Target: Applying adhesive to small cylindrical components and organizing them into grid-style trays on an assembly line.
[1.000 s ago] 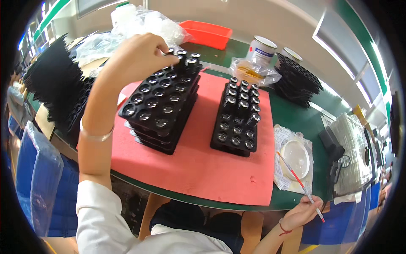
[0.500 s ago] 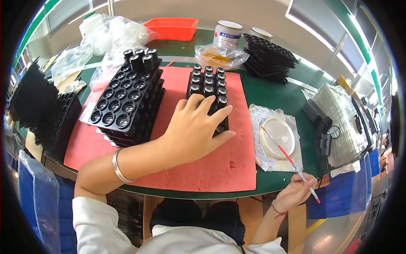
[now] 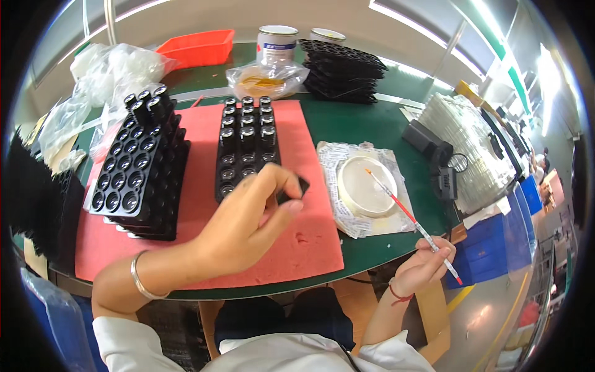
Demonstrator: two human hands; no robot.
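Your left hand (image 3: 248,223) hovers over a pink foam mat (image 3: 310,248) on the green worktop (image 3: 365,124), its grip pinching a small black part (image 3: 291,189) between thumb and fingertips, just beside the near end of a black tray (image 3: 245,149) of small capped cylinders. That tray's long axis runs away from you. To its left stands a taller stack of black trays (image 3: 139,173), angled slightly, with a few cylinders at its far end. Your right hand (image 3: 424,263), off the worktop's near edge, closes its grip on a thin red-and-white brush (image 3: 409,217); the brush slants up and to the left, its tip over a shallow white dish (image 3: 365,186) resting on crinkled wrapping. At the far side sit two round tins with pale lids (image 3: 277,40), a clear bag of yellowish contents (image 3: 266,77), a red bin (image 3: 198,46), and another stack of black trays (image 3: 341,71).
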